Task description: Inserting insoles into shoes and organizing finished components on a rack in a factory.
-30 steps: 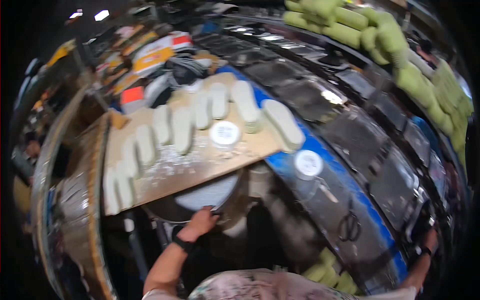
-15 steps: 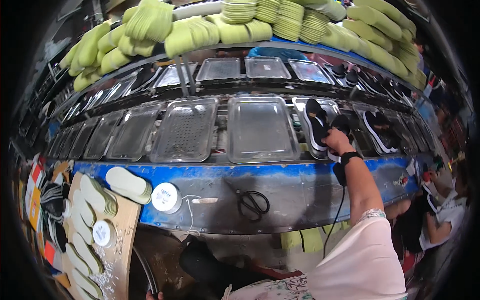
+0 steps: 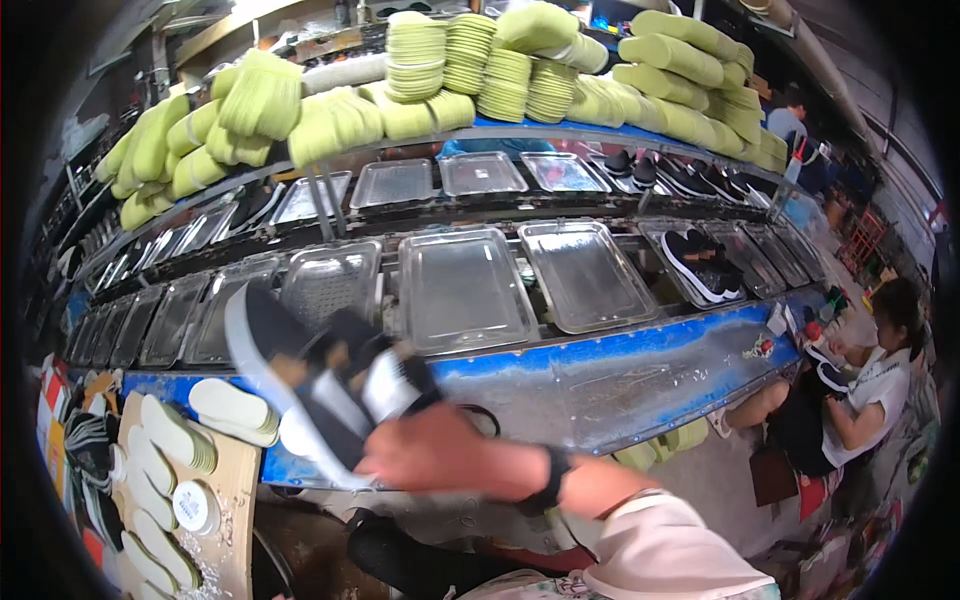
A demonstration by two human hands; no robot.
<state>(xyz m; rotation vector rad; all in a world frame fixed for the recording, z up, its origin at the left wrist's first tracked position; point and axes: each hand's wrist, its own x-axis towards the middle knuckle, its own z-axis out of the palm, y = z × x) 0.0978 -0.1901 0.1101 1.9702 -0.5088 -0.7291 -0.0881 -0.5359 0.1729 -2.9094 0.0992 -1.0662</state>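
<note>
The person's right hand [image 3: 430, 450], blurred and banded at the wrist by a dark wristband [image 3: 552, 478], grasps a pair of black-and-white shoes [image 3: 325, 395] at one end; the state of the left hand cannot be told. The shoes are tilted, held in the air over the left part of a grey surface [image 3: 620, 395] with blue along its far edge, and partly cover a dark loop [image 3: 487, 416] behind them. Beyond the surface stand rows of metal trays [image 3: 465, 290]; one tray toward the right bears a second pair of dark shoes [image 3: 705, 270] with white soles. At lower left, a wooden board [image 3: 238, 480] carries pale insoles [image 3: 180, 432] and a round white-lidded container [image 3: 194, 507]. Yellow-green insole stacks [image 3: 415, 58] line the upper shelf. At right, a seated co-worker [image 3: 868, 405] has a shoe [image 3: 828, 374] near the hands.
</note>
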